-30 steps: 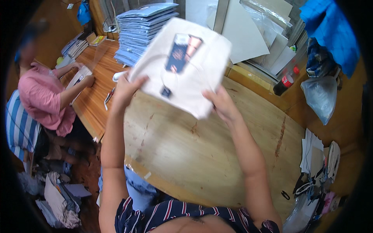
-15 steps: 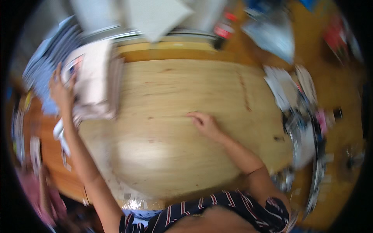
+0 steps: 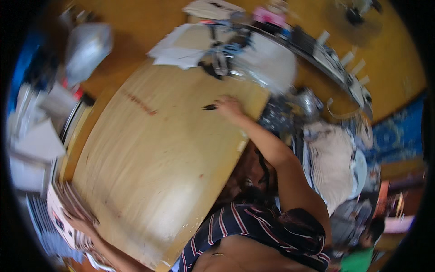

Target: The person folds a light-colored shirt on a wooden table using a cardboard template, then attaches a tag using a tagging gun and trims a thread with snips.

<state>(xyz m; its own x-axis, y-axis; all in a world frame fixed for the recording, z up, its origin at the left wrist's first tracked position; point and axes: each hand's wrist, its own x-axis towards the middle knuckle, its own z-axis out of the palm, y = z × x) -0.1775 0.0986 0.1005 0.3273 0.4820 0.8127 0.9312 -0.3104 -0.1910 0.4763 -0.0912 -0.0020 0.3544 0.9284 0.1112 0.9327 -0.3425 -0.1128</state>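
Head view, plastic bag (image 3: 88,52), left hand (image 3: 80,225) on stack (image 3: 55,199), right hand (image 3: 228,107) touching snips (image 3: 209,107), grips unclear

I have the right arm (image 3: 278,156) reaching out with the elbow bent, its hand (image 3: 230,109) back up, fingers bunched toward the tips; how firmly they close, I can't tell from here. My left forearm (image 3: 115,255) comes in low, angling outward to its hand (image 3: 80,224), fingers extended (a touch blurred at my end). The two hands are well apart.
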